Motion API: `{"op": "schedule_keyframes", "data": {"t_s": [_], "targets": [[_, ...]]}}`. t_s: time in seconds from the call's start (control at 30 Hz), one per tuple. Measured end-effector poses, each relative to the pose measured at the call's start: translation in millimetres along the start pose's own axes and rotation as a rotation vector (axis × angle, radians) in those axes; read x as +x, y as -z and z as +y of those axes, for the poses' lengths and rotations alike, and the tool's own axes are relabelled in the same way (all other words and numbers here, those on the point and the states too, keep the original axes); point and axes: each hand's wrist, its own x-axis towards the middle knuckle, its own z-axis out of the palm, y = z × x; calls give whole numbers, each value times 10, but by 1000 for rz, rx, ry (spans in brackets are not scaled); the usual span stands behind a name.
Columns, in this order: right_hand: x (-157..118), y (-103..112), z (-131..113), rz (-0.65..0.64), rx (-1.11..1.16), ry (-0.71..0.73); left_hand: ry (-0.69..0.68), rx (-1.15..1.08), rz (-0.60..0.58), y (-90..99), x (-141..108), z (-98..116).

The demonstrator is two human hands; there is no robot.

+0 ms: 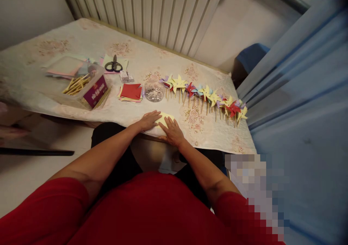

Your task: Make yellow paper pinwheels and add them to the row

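Note:
A pale yellow sheet of paper (164,117) lies at the front edge of the table, partly covered by both hands. My left hand (150,121) rests flat on its left side with the fingers stretched out. On its right side lies my right hand (173,131), fingers spread and pointing away from me. Just beyond my hands stand a stack of coloured paper squares (131,92), red on top, and a round clear dish (154,92) of small shiny pieces. To the right, several paper pinwheels (213,97) on sticks lie in a slanting row.
On the left, a clear plastic box (94,92) holds thin wooden sticks (77,85). Black-handled scissors (114,65) lie on paper behind small white boxes (124,76). A radiator (152,12) stands behind the flowered tablecloth (89,32); a blue curtain (301,92) hangs at the right.

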Motion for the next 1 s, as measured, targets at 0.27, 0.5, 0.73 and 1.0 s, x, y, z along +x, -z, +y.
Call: {"op": "schedule_keyframes", "data": {"t_s": [0.27, 0.5, 0.73, 1.0], "targets": [[-85, 19, -41, -9, 3, -53, 11, -11, -12, 16, -2, 21], [-298, 56, -144, -5, 15, -133, 24, -12, -19, 33, -22, 48], [-559, 101, -157, 123, 137, -177, 15, -4, 0, 13, -11, 38], [-30, 189, -98, 59, 102, -37, 38, 4, -12, 33, -21, 72]]}}
